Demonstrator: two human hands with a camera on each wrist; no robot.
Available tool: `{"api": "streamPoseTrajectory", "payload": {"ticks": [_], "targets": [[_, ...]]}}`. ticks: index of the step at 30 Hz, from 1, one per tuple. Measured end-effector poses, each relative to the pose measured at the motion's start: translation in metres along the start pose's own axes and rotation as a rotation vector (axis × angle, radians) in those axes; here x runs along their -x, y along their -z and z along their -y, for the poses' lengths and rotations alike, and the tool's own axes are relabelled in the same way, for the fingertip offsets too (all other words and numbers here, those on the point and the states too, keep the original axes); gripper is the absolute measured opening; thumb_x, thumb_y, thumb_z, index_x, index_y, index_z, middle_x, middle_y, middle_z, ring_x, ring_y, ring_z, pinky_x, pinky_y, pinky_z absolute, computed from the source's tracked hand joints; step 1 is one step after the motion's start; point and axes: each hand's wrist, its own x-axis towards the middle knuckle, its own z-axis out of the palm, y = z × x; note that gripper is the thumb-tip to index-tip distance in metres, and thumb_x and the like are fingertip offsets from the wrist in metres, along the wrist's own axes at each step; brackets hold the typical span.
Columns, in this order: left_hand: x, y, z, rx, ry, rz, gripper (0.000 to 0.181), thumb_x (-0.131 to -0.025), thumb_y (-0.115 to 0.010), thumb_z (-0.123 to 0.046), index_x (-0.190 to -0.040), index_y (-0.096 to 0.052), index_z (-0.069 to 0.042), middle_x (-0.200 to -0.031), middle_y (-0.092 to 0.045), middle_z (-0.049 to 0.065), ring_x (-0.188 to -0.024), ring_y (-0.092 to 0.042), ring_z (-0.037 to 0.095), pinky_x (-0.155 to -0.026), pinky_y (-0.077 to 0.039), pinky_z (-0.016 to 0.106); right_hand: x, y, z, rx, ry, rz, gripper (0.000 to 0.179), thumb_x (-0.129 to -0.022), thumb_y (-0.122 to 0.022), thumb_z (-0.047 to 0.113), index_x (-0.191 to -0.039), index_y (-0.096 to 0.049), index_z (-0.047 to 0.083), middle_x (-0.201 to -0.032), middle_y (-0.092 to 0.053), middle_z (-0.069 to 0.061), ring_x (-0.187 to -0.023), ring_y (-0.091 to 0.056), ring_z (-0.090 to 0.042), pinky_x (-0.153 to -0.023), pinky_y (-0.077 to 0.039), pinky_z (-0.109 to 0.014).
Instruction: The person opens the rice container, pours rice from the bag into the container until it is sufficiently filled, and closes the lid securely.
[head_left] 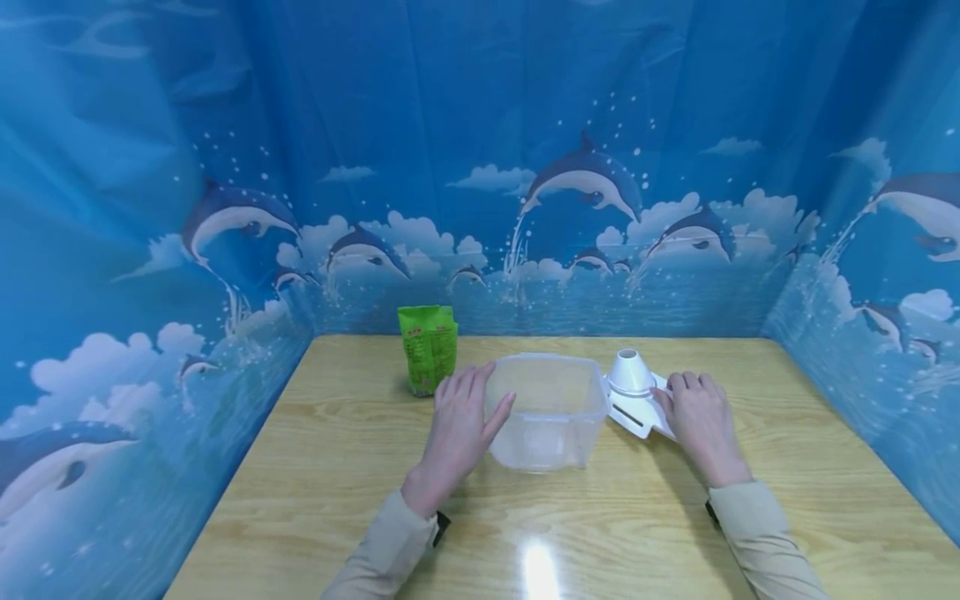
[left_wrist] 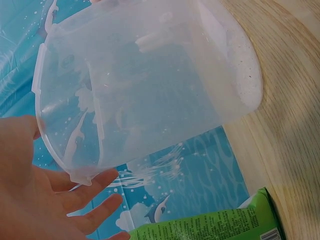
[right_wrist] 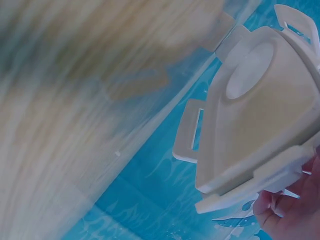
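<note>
A clear plastic box [head_left: 551, 446] without a lid stands mid-table. My left hand [head_left: 461, 417] is at its left side, fingers and thumb spread and fairly straight. In the left wrist view, the fingers of this hand [left_wrist: 82, 200] lie by the rim corner of the box [left_wrist: 155, 90]. My right hand [head_left: 701, 421] grips the right edge of a white lid [head_left: 633, 412] with side clips and a cone-shaped spout [head_left: 630, 371]. The right wrist view shows the underside of the lid [right_wrist: 265, 120], tilted, with fingertips [right_wrist: 267, 212] at its clip edge.
A green printed bag [head_left: 429, 350] stands upright behind the left hand, left of the box. The wooden table [head_left: 322, 467] ends at blue dolphin-print curtains [head_left: 465, 167] at the back and both sides.
</note>
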Motion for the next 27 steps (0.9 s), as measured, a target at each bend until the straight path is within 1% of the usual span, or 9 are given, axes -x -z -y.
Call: {"api": "streamPoseTrajectory", "payload": {"ticks": [5,12,18,22,27], "targets": [[0.0,0.0,0.001,-0.002,-0.008,-0.006,0.061,-0.103,-0.053,-0.045,-0.146,-0.048,-0.002,-0.14,-0.058,0.02,-0.134,-0.049,0.036,-0.114,-0.034,0.061,0.001,0.002,0.001,0.004,-0.003,0.01,0.03,-0.082,-0.082,0.013,-0.077,-0.058,-0.004,-0.07,-0.059,-0.017,-0.063,-0.046,-0.032,-0.056,-0.039,-0.042],[0.0,0.0,0.0,0.001,-0.013,-0.013,0.06,-0.103,-0.053,-0.045,-0.146,-0.049,-0.003,-0.14,-0.058,0.02,-0.134,-0.049,0.036,-0.114,-0.035,0.062,0.006,0.005,0.001,0.046,-0.027,0.086,0.03,-0.083,-0.082,0.018,-0.08,-0.061,-0.004,-0.073,-0.062,-0.018,-0.065,-0.049,-0.033,-0.056,-0.039,-0.042],[0.001,0.0,0.0,0.005,-0.019,-0.036,0.058,-0.103,-0.054,-0.043,-0.144,-0.052,-0.002,-0.137,-0.06,0.018,-0.133,-0.05,0.036,-0.113,-0.036,0.061,0.011,0.007,0.003,0.085,-0.026,0.122,0.031,-0.081,-0.083,0.02,-0.078,-0.061,-0.002,-0.07,-0.063,-0.017,-0.064,-0.052,-0.034,-0.054,-0.041,-0.043],[0.001,0.0,0.001,0.008,-0.017,-0.033,0.058,-0.103,-0.053,-0.044,-0.144,-0.051,-0.003,-0.138,-0.06,0.018,-0.133,-0.05,0.036,-0.113,-0.035,0.062,0.012,0.009,0.004,0.099,-0.033,0.151,0.032,-0.081,-0.084,0.021,-0.076,-0.061,-0.001,-0.069,-0.063,-0.016,-0.063,-0.053,-0.034,-0.052,-0.04,-0.043],[0.001,-0.001,0.002,0.005,-0.031,-0.05,0.058,-0.104,-0.053,-0.044,-0.143,-0.052,-0.002,-0.136,-0.061,0.019,-0.132,-0.051,0.037,-0.111,-0.037,0.062,0.014,0.011,0.005,0.094,-0.047,0.193,0.032,-0.081,-0.085,0.021,-0.075,-0.061,0.0,-0.067,-0.063,-0.015,-0.061,-0.051,-0.031,-0.051,-0.04,-0.043]]}}
